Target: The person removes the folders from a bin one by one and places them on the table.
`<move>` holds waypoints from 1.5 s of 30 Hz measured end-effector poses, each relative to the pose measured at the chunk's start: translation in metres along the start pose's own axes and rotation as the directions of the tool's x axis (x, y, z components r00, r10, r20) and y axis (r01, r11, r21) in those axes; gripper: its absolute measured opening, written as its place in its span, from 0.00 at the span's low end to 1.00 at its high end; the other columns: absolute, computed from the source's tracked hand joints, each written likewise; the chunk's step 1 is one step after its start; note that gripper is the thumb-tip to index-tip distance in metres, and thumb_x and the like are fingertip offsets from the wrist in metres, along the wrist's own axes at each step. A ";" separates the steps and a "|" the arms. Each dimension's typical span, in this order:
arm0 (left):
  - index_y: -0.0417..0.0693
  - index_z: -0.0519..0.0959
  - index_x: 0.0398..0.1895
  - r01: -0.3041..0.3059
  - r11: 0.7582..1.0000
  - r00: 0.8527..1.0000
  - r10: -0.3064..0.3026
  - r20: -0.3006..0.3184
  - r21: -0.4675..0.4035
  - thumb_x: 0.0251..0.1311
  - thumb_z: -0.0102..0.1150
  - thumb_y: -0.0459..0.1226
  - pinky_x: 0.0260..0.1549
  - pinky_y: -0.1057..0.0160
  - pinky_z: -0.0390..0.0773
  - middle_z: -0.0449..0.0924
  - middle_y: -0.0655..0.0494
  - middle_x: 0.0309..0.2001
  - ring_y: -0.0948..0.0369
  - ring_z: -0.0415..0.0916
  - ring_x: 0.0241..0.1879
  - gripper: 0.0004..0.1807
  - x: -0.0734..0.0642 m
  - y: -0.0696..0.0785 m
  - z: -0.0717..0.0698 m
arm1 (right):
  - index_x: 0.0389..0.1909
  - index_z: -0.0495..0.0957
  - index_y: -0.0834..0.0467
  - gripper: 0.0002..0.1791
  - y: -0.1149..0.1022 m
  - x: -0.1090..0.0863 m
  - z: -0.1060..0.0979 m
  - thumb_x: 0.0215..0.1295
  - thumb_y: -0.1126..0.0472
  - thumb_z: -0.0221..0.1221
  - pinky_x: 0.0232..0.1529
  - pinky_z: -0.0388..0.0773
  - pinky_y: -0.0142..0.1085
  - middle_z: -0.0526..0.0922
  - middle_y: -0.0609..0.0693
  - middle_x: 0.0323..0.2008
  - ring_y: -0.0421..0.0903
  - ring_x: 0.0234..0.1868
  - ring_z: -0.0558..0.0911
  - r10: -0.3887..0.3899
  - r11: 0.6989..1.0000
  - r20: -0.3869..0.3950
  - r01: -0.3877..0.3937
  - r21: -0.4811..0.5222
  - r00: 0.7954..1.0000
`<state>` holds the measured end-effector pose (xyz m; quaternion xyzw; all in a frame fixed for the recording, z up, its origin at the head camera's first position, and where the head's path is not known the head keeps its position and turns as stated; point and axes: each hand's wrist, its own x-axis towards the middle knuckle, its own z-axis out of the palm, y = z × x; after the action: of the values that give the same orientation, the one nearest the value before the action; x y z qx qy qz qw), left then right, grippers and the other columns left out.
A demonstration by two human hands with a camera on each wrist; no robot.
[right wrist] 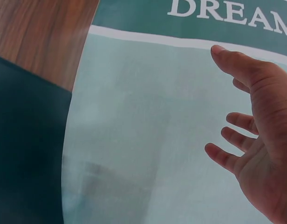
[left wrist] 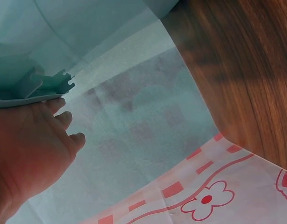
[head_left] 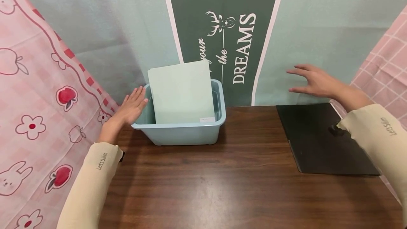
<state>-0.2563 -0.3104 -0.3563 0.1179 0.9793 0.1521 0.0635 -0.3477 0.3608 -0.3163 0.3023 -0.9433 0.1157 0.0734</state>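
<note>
Bin, I judge, is steadied by the flat left hand at its end and props a panel too tall for it; right hand, fingers spread, holds nothing.

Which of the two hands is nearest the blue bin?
The left hand, at the left end of the blue bin; the right hand hovers apart from it, near the black panel.

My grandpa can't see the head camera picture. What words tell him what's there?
A person's left hand is at the left end of a blue bin, where a pale green panel stands tilted. The right hand, fingers spread, is near a black sheet on a brown table; a deer-printed cloth hangs behind.
</note>
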 end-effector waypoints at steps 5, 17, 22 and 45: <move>0.38 0.32 0.86 0.005 1.000 1.000 -0.005 -0.017 -0.018 0.86 0.19 0.56 0.79 0.34 0.27 0.26 0.39 0.86 0.41 0.23 0.85 0.40 -0.001 -0.001 0.001 | 0.74 0.71 0.63 0.42 -0.009 0.008 -0.002 0.63 0.50 0.74 0.66 0.63 0.75 0.64 0.76 0.73 0.76 0.72 0.64 -0.018 1.000 0.005 0.018 0.017 1.000; 0.42 0.29 0.86 0.020 0.999 1.000 -0.020 0.006 -0.038 0.86 0.18 0.56 0.79 0.35 0.27 0.23 0.41 0.86 0.41 0.22 0.84 0.39 -0.001 0.001 0.000 | 0.73 0.73 0.64 0.42 -0.024 0.023 0.000 0.60 0.54 0.76 0.68 0.65 0.70 0.69 0.74 0.71 0.73 0.71 0.67 -0.064 0.998 0.006 0.064 0.029 0.998; 0.42 0.29 0.86 0.016 0.999 1.000 -0.016 -0.003 -0.047 0.86 0.19 0.56 0.79 0.34 0.27 0.24 0.40 0.86 0.41 0.22 0.85 0.39 0.000 0.000 0.000 | 0.75 0.71 0.63 0.43 -0.033 0.026 -0.001 0.62 0.52 0.75 0.68 0.65 0.70 0.68 0.73 0.72 0.72 0.72 0.66 -0.045 0.999 0.032 0.044 0.027 0.998; 0.41 0.31 0.86 0.002 0.996 1.000 -0.004 -0.024 -0.086 0.86 0.19 0.55 0.79 0.34 0.28 0.26 0.40 0.86 0.40 0.24 0.85 0.39 -0.003 0.000 0.003 | 0.77 0.70 0.61 0.43 -0.068 0.047 -0.003 0.64 0.52 0.75 0.71 0.64 0.67 0.68 0.71 0.74 0.70 0.74 0.67 -0.070 0.997 0.029 0.069 0.033 0.997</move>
<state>-0.2533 -0.3099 -0.3584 0.1119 0.9727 0.1953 0.0569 -0.3455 0.2813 -0.2911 0.3379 -0.9312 0.1235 0.0581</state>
